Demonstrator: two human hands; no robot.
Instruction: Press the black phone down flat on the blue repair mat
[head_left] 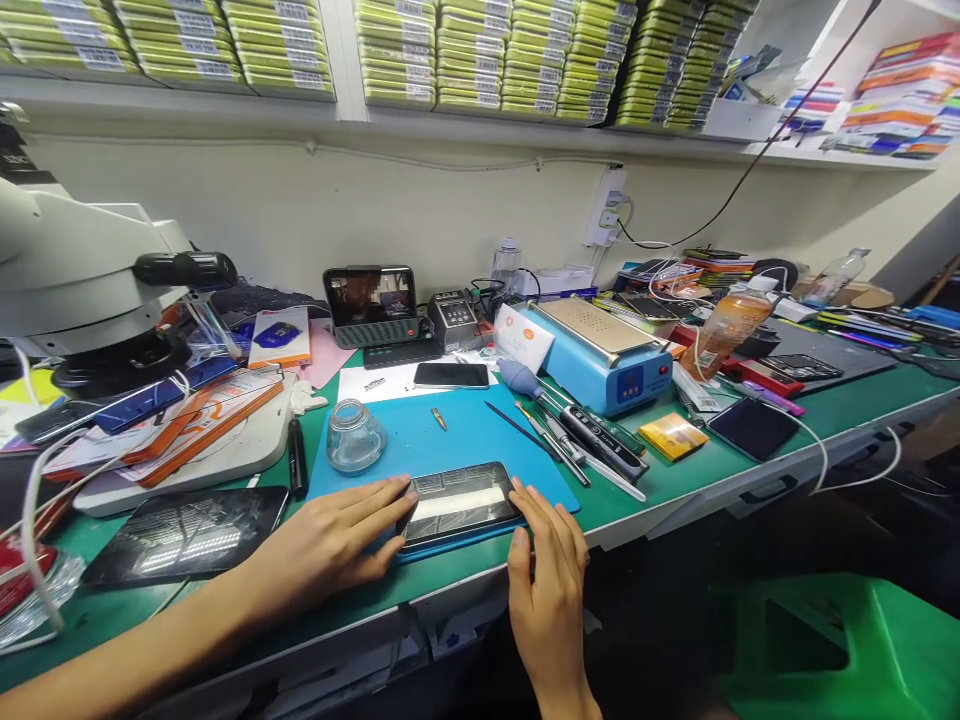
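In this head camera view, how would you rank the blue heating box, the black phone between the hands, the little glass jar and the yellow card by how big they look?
1. Blue box-shaped heating machine
2. Black flat phone, though it lies nearer the camera
3. Small clear glass jar
4. Flat yellow card; the jar and card look close in size, so that order is unsure.

We see a glass jar [355, 434] on the blue mat [465, 430], a blue heating plate machine [600, 355] behind it, a microscope [82, 270] at far left, an orange bottle [726, 330], a yellow card [673, 436] and a green stool [840, 640].
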